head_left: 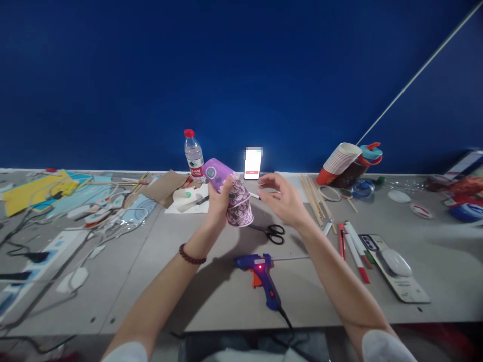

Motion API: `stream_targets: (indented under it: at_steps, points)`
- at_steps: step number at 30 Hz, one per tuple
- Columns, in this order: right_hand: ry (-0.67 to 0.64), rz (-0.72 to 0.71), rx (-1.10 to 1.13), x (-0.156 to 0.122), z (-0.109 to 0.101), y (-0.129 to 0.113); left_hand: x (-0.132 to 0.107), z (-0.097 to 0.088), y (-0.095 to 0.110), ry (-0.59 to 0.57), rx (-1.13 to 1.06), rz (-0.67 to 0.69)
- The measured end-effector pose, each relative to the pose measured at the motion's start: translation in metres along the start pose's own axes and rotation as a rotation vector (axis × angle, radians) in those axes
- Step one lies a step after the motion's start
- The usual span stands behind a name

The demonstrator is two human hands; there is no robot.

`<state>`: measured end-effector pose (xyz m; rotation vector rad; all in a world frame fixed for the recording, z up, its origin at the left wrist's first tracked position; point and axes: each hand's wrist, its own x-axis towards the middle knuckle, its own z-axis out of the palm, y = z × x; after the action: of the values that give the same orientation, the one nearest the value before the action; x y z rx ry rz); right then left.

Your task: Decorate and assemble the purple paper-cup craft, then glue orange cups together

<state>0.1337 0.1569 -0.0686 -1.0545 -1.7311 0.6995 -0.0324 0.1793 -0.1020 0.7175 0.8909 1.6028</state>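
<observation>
My left hand [219, 203] is closed around a purple paper-cup figure [240, 193], held tilted above the table. Dark scale shapes are drawn on its cups, and a round greenish eye is on the purple end. To the right of it, my right hand [281, 197] is raised with curved fingers apart and nothing visible between them. A white pen-like stick [254, 195] shows between the hands. Below them, black-handled scissors [275, 234] rest on the table. Nearer to me lies a blue glue gun [260, 266] with an orange trigger, a lit red light and a glue stick in its back.
A water bottle [193, 156] and a lit phone [252, 163] stand by the blue wall. Stacked paper cups [339, 161], wooden sticks [315, 198], markers [354, 251] and a white mouse [396, 262] are on the right. A power strip [49, 271], cables and coloured paper [33, 193] cover the left.
</observation>
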Motion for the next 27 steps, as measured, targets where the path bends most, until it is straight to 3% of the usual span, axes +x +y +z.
stream_targets:
  at_steps: [3, 7, 11, 15, 20, 24, 25, 27]
  points:
    - [-0.145, 0.07, -0.051, -0.001, 0.004, 0.009, 0.004, 0.001, -0.001, 0.104, 0.003, 0.041]
    - [-0.289, 0.092, -0.155, -0.007, 0.02, 0.016, 0.004, 0.001, -0.003, 0.097, -0.008, 0.001]
    - [-0.322, 0.087, -0.209, -0.011, 0.029, 0.016, 0.001, -0.001, -0.004, 0.076, -0.016, -0.03]
    - [-0.339, 0.108, -0.236, -0.005, 0.023, 0.027, 0.001, -0.001, -0.005, 0.039, 0.01, -0.05]
    - [-0.376, 0.163, -0.126, 0.01, 0.001, 0.05, 0.01, -0.006, -0.005, 0.144, 0.23, 0.102]
    - [-0.381, 0.252, -0.08, 0.018, -0.013, 0.062, 0.028, -0.021, 0.01, 0.192, 0.425, 0.207]
    - [-0.382, 0.265, -0.091, 0.019, -0.015, 0.064, 0.033, -0.027, 0.017, 0.181, 0.522, 0.229]
    - [-0.391, 0.298, -0.137, 0.019, -0.019, 0.066, 0.044, -0.044, 0.036, 0.02, 0.796, 0.193]
